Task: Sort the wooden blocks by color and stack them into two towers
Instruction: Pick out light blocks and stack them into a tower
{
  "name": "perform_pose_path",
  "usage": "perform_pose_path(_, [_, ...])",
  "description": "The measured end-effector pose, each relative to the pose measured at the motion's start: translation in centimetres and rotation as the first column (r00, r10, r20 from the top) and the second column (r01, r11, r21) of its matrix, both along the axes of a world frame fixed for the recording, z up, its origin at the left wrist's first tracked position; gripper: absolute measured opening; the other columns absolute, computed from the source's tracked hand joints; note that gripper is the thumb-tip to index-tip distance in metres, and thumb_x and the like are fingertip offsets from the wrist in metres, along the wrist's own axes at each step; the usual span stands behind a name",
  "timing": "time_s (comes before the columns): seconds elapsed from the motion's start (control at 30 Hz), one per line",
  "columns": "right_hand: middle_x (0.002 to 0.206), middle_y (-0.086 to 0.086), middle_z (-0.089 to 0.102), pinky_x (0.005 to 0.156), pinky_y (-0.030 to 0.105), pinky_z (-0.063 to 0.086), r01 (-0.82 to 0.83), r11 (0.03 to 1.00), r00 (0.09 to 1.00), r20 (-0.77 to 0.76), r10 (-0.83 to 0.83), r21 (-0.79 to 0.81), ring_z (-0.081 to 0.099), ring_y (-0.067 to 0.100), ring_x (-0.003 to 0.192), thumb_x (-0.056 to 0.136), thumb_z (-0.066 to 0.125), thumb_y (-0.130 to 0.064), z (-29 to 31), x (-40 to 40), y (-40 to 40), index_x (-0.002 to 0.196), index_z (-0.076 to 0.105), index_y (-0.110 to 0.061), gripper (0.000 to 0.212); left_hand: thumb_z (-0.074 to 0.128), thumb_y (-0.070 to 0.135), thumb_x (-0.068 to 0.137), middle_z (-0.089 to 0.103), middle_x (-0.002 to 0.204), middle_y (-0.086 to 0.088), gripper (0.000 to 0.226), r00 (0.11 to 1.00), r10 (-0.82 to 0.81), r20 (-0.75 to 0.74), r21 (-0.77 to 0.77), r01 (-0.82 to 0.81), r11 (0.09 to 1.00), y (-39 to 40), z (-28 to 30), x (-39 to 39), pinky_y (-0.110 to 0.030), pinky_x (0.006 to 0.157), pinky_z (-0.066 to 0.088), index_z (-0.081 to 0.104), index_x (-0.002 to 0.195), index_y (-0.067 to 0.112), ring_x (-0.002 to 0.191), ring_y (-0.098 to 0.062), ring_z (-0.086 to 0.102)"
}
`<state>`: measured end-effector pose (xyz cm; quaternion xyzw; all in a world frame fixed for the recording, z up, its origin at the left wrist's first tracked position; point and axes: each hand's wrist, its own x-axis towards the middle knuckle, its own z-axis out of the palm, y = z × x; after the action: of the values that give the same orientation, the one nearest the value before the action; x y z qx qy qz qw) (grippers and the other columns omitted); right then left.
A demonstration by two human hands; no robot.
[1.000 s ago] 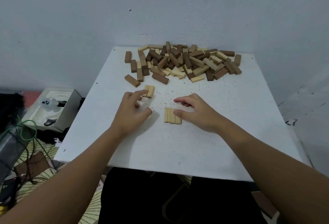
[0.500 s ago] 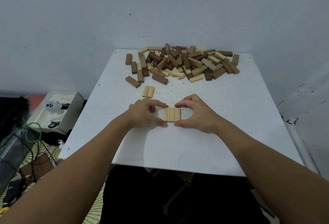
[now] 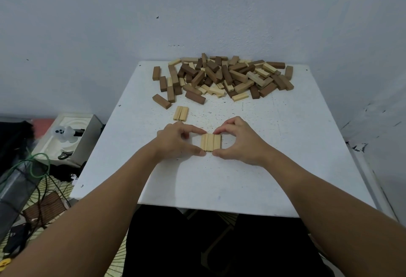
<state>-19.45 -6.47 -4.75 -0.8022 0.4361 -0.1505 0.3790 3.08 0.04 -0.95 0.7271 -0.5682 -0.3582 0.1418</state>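
Now the left hand (image 3: pixel 175 142) has left the light pair (image 3: pixel 181 113) and pinches the row of three light blocks (image 3: pixel 211 143) from its side; the right hand (image 3: pixel 238 142) pinches opposite, seemingly squaring a first layer. The mixed pile (image 3: pixel 222 77) waits behind.

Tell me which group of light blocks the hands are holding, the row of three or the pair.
The row of three, squeezed between the left hand and right hand; the pair lies untouched farther back.

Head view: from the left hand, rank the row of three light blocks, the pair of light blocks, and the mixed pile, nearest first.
1. Row of three light blocks, at the left hand's fingertips, to its right.
2. Pair of light blocks, just beyond it.
3. Mixed pile, far edge.
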Motion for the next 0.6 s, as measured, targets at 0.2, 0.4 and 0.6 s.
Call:
perform_pose_path(0.2, [0.123,-0.020,0.040,0.105,0.033,0.045,-0.001,1.000,1.000,-0.010,0.001,-0.011,0.038,0.005,0.125,0.068,0.090,-0.047,-0.12,0.13,-0.05,0.122,0.065,-0.042,0.059,0.095,0.057,0.061,0.051,0.109,0.013,0.054,1.000,-0.003,-0.009,-0.009,0.003,1.000,0.01,-0.11,0.12,-0.047,0.104,0.047,0.067,0.107,0.065,0.106,-0.010,0.052])
perform_pose_path(0.4, [0.122,-0.021,0.039,0.106,0.034,0.045,-0.013,1.000,1.000,-0.010,0.013,-0.007,0.038,0.005,0.126,0.068,0.089,-0.047,0.01,0.04,0.05,0.123,0.065,-0.042,0.060,0.095,0.055,0.062,0.050,0.108,0.015,0.058,1.000,0.004,0.000,-0.017,-0.004,1.000,0.14,0.09,0.00,-0.046,0.105,0.045,0.068,0.114,0.061,0.104,-0.007,0.050])
perform_pose_path(0.6, [0.125,-0.022,0.037,0.108,0.035,0.043,-0.023,1.000,0.999,-0.037,0.024,0.020,0.036,0.006,0.127,0.068,0.088,-0.051,0.24,-0.02,-0.04,0.131,0.059,-0.044,0.070,0.094,0.056,0.062,0.050,0.110,0.016,0.068,1.000,-0.013,-0.005,-0.020,0.013,1.000,0.20,-0.17,0.25,-0.045,0.108,0.041,0.065,0.123,0.062,0.106,-0.006,0.048])
